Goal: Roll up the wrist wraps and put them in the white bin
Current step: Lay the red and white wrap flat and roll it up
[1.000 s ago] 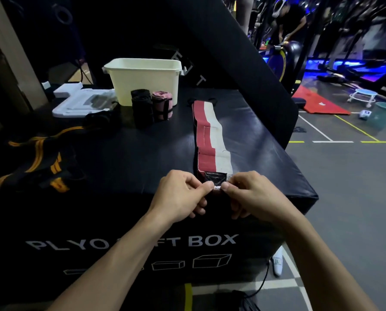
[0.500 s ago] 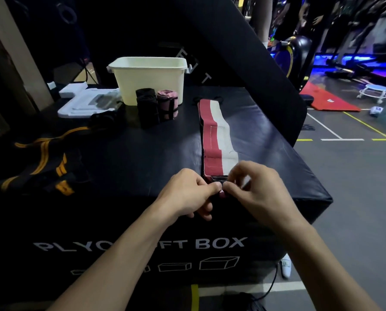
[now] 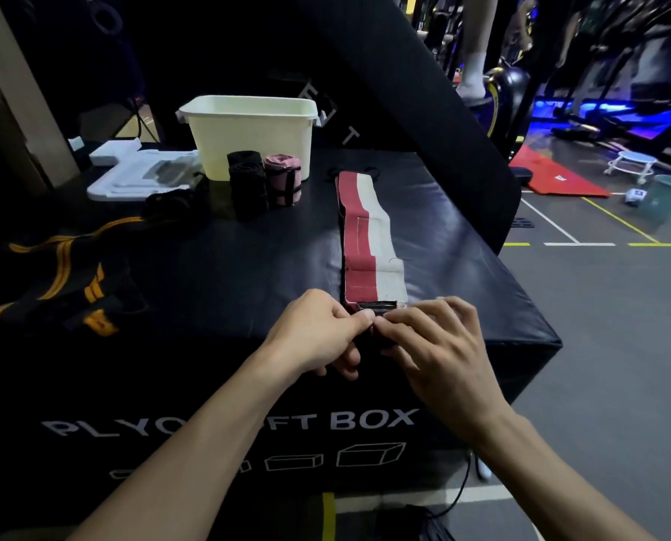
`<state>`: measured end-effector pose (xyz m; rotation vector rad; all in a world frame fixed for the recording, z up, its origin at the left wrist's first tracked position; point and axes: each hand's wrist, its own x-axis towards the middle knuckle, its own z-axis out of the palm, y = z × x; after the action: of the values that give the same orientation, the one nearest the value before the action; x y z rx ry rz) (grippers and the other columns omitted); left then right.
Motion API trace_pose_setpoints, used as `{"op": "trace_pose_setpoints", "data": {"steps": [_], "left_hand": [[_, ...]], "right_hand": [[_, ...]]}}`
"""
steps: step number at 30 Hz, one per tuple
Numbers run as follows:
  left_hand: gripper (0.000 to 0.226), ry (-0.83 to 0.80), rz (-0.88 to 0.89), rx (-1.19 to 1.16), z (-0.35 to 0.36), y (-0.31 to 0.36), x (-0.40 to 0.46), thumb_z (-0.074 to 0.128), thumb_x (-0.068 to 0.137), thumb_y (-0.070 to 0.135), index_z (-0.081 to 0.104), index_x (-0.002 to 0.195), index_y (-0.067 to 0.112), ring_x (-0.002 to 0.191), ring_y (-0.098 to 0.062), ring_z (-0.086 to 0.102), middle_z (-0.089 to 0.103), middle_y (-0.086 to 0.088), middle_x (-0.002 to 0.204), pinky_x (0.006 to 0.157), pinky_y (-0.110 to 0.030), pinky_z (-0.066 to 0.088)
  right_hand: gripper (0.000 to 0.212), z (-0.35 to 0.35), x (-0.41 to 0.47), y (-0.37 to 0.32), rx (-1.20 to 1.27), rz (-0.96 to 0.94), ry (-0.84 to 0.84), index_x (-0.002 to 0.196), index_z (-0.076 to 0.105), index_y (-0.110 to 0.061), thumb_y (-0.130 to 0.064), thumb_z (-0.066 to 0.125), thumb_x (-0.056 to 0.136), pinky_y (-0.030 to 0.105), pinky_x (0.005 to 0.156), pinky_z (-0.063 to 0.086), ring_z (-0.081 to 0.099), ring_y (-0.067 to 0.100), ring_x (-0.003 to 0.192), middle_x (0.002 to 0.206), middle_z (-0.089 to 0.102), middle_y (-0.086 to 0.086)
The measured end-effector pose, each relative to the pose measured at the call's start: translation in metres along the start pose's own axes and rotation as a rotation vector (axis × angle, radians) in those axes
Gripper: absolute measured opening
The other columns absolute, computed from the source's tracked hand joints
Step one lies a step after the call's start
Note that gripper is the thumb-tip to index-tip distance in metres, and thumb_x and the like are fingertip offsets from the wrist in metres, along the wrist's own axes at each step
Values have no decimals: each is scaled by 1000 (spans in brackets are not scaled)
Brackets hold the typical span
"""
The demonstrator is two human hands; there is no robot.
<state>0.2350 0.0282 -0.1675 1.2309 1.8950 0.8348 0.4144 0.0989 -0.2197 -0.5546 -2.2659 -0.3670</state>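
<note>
now pinching the near end of the red and white wrist wrap [image 3: 369,244] with both hands at the front edge of the black plyo box [image 3: 224,267], used as the worktop. left hand [image 3: 318,333] curling round the rolled-over end, thumb and forefinger pressing on it from the left. right hand [image 3: 431,341] pinching the same end from the right, remaining fingers spreading loosely and slightly blurred. lying flat along the worktop, stretching away from the hands toward the far edge, red stripe on the left, white on the right, only the dark near tip turning over. sitting at the far side of the worktop, well apart from the hands: the white bin [image 3: 252,134]. standing upright just in front of the bin and touching each other: a rolled black wrist wrap [image 3: 246,185] and a rolled pink wrist wrap [image 3: 283,181]. lying at the left of the worktop: a heap of black and yellow straps [image 3: 56,283]. resting beside the bin on its left: a white plastic tray [image 3: 138,173].
</note>
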Motion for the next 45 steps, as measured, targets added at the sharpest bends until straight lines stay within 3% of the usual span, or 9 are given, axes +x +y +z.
{"op": "trace_pose_setpoints", "data": {"steps": [20, 23, 26, 29, 32, 34, 37, 41, 45], "left_hand": [[47, 45, -63, -126, 3, -1, 11, 56, 101, 52, 74, 94, 9, 49, -19, 66, 62, 4, 55, 41, -20, 34], [49, 14, -35, -118, -2, 1, 7, 53, 103, 51, 71, 100, 6, 50, -18, 66, 64, 4, 56, 41, -20, 35], [38, 101, 127, -76, -10, -3, 3, 58, 103, 44, 71, 88, 12, 54, -17, 70, 68, 3, 58, 46, -22, 41], [20, 390, 499, 70, -15, -9, 11, 65, 99, 36, 75, 85, 25, 75, -4, 69, 74, 11, 79, 71, -26, 52], [28, 264, 729, 242, -13, -18, 33, 55, 102, 41, 77, 117, 31, 125, -4, 54, 66, 18, 130, 109, -26, 40], [39, 99, 668, 302, -9, -25, 47, 46, 103, 50, 68, 133, 37, 146, -4, 35, 51, 19, 151, 122, -36, 29], [38, -14, 595, 342, -7, -28, 55, 45, 108, 44, 56, 143, 41, 155, -1, 16, 34, 22, 162, 128, -41, 18], [44, -37, 546, 548, -7, -23, 58, 34, 109, 46, 39, 153, 46, 156, 0, 8, 22, 27, 165, 129, -40, 8], [49, -11, 481, 761, -5, -10, 67, 23, 109, 51, 28, 158, 47, 156, -3, 10, 18, 26, 167, 128, -45, 10]], "right_hand": [[19, 17, -1, -6, -15, 109, 52, 113, 71, -22, -27, 64, 96, 49, 96, 41, 56, 22, 110, 114, 69, -11], [17, 15, 6, -3, -12, 119, 20, 109, 69, -22, -25, 63, 93, 47, 94, 38, 53, 23, 108, 110, 68, -11], [17, 6, 11, 2, -4, 110, -44, 109, 67, -26, -29, 61, 93, 46, 94, 34, 51, 24, 108, 107, 66, -14], [20, -5, 13, 4, 18, 92, -103, 112, 65, -28, -30, 60, 93, 45, 93, 33, 49, 23, 109, 108, 65, -16], [22, -13, 13, 5, 60, 87, -140, 115, 63, -30, -31, 58, 94, 45, 94, 33, 47, 21, 109, 110, 65, -18], [23, -17, 12, 6, 83, 93, -152, 116, 63, -31, -31, 57, 95, 43, 96, 32, 47, 21, 108, 111, 64, -18], [23, -19, 10, 7, 142, 112, -164, 117, 62, -33, -30, 60, 94, 37, 97, 27, 46, 18, 106, 112, 63, -20], [24, -15, 11, 8, 188, 152, -170, 116, 65, -31, -31, 63, 93, 34, 95, 26, 45, 14, 103, 109, 64, -21], [22, -11, 15, 9, 235, 199, -187, 116, 64, -35, -32, 61, 94, 30, 91, 21, 39, 8, 99, 106, 63, -23]]}}
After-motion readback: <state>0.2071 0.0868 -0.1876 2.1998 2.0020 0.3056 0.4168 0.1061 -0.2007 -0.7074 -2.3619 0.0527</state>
